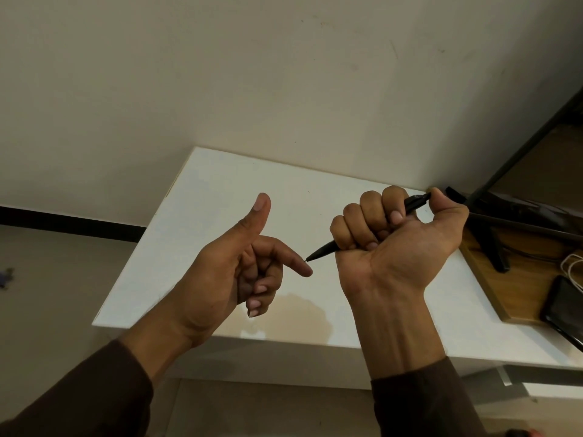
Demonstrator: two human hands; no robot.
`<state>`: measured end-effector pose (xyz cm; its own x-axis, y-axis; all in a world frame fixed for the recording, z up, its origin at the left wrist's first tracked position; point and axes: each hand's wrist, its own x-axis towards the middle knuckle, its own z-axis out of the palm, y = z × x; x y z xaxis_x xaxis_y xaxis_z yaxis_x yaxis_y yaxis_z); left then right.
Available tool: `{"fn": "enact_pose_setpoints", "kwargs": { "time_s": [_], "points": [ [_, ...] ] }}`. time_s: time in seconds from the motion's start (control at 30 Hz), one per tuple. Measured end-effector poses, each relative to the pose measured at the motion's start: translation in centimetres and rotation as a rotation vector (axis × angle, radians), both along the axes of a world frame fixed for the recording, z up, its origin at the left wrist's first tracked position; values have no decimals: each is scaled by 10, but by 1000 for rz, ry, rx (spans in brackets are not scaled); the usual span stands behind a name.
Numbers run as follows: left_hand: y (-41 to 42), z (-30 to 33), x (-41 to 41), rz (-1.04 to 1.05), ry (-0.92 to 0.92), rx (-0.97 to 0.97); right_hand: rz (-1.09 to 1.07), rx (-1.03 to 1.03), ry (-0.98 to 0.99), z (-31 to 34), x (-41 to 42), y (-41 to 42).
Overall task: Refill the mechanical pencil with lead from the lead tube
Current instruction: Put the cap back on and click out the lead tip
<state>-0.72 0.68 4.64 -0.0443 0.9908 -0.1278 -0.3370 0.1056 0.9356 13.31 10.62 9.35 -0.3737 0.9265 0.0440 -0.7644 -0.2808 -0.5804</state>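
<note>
My right hand (391, 247) is wrapped in a fist around a black mechanical pencil (325, 249), thumb pressed on its top end near the clip. The pencil slants down to the left, and its fine tip touches the extended index fingertip of my left hand (239, 272). The left hand holds nothing: thumb up, index out, other fingers curled. Both hands hover above a white table (195, 234). No lead tube is visible.
The white table meets a cream wall at the back. On the right stands a wooden desk (517, 288) with a black monitor stand (492, 244), a dark phone (564, 307) and a white cable (572, 266). Floor lies to the left.
</note>
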Motion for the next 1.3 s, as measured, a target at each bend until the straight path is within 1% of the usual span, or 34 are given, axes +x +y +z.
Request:
{"fn": "enact_pose_setpoints", "kwargs": {
  "time_s": [0.3, 0.5, 0.57, 0.63, 0.73, 0.77, 0.9, 1.07, 1.17, 1.3],
  "points": [
    [-1, 1, 0, 7, -5, 5, 3, -3, -1, -1, -2, 1],
    [-2, 0, -4, 31, 6, 11, 12, 11, 34, -4, -2, 3],
    [-3, -1, -7, 91, 38, -11, -5, -10, 37, -4, -2, 5],
    [-2, -2, -11, 235, 133, -58, -28, -43, 6, -5, -2, 7],
    [-1, -9, -20, 493, 345, -96, -79, -76, -105, -5, -5, 9],
    [-1, -11, -24, 558, 388, -103, -99, -80, -149, -5, -6, 10],
    [-2, -17, -39, 685, 428, -134, -186, -74, -380, -10, -6, 14],
    [-4, -25, -48, 730, 578, -221, -269, 4, -750, -22, -2, 19],
    [-5, -30, -49, 681, 693, -294, -283, 27, -939, -34, 1, 25],
    [-5, -38, -49, 586, 734, -412, -232, 123, -1124, -50, 2, 32]
  ]
}}
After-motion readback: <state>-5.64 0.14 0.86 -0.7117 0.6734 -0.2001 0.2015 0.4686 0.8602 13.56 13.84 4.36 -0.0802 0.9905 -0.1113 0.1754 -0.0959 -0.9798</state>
